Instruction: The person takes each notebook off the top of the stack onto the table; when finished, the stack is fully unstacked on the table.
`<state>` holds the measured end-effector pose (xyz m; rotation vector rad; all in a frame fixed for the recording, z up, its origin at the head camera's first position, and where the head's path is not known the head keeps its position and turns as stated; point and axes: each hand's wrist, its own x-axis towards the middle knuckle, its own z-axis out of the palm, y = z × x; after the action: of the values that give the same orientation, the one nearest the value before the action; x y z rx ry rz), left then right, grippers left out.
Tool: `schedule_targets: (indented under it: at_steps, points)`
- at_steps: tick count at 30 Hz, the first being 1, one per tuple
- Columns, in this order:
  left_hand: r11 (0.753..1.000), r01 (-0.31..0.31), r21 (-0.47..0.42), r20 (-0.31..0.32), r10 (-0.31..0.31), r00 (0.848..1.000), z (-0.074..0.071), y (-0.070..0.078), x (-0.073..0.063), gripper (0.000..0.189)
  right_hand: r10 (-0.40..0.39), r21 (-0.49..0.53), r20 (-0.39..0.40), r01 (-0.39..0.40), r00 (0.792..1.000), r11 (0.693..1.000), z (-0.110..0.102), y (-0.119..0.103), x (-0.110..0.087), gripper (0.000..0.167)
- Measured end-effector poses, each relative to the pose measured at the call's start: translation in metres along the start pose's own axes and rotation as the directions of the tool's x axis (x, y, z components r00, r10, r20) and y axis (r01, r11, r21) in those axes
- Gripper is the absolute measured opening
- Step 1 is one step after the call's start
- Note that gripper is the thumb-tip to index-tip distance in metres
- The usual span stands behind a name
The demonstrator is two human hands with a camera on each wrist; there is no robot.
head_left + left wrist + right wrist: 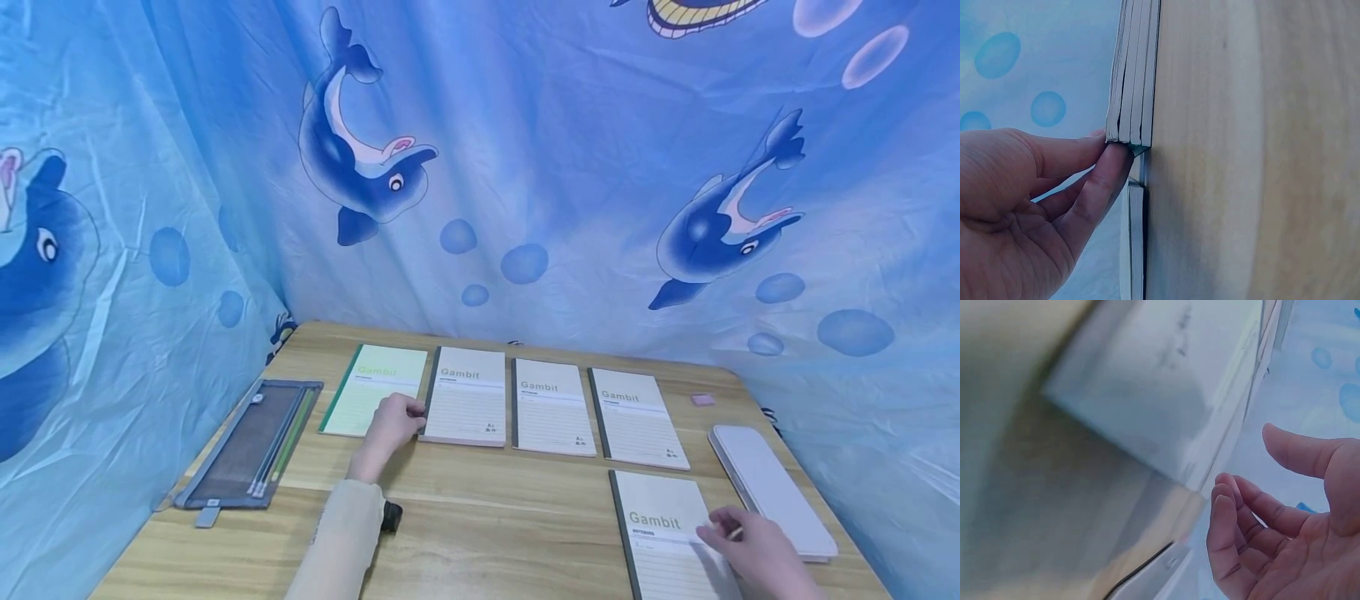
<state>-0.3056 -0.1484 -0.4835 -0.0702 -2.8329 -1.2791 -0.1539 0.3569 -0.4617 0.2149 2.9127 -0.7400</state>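
Note:
My left hand is at the dark spine of the white Gambit notebook stack, between it and the green notebook. The left wrist view shows several notebooks piled up, with the thumb and a fingertip of that hand right at their corner. My right hand hovers over the right side of the front Gambit notebook. In the right wrist view the right hand has loosely bent fingers, the thumb apart and nothing between them; a blurred notebook is beside it.
Two more white notebooks, a middle one and a right one, continue the back row. At the left lies a grey mesh pouch with pencils. A white case and a pink eraser lie at the right. Dolphin-print curtains surround the table.

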Motion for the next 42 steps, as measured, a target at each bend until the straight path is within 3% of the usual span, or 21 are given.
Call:
schedule_targets:
  at_steps: [7,19,28,42]
  points:
    - [1.000,0.007,-0.008,-0.004,-0.007,1.000,0.000,-0.001,0.001,0.024,-0.109,0.057,-0.049,0.112,0.993,0.992,-0.001,-0.019,0.020,0.033]
    - [1.000,0.006,-0.013,-0.004,-0.006,1.000,0.000,-0.002,0.002,0.024,-0.214,0.110,-0.065,0.220,0.975,0.969,0.013,-0.059,0.057,0.028]
    - [1.000,0.019,-0.010,0.012,-0.019,1.000,0.002,-0.003,0.001,0.025,-0.243,0.128,-0.055,0.248,0.969,0.960,0.026,-0.103,0.080,0.029]
    - [1.000,0.008,0.009,0.007,-0.008,1.000,-0.001,0.001,0.001,0.024,-0.229,0.349,0.013,0.210,0.973,0.913,0.056,-0.159,0.120,0.036]
